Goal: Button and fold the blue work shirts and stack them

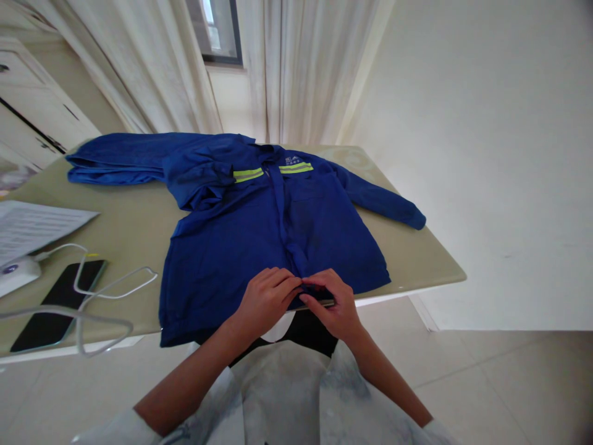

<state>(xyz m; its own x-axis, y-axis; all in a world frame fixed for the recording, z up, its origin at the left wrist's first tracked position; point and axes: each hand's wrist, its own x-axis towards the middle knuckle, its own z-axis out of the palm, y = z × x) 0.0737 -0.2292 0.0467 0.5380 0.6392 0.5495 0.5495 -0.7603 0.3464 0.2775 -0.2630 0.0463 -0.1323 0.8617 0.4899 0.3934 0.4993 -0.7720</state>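
Observation:
A blue work jacket point(259, 228) with yellow-green reflective stripes lies face up on the beige table point(139, 216), collar away from me and its hem at the near edge. My left hand point(266, 296) and my right hand point(336, 303) meet at the bottom of the jacket's front opening. Both pinch the fabric there, fingertips almost touching. The jacket's right sleeve point(384, 204) stretches toward the table's right corner. Its other sleeve is folded over the chest.
More blue cloth point(115, 161) lies at the table's far left. A black phone point(60, 303) with a white cable point(102, 290) looped over it sits near the left front edge, beside printed papers point(32, 225) and a white device point(16, 272). Curtains and a white wall stand behind.

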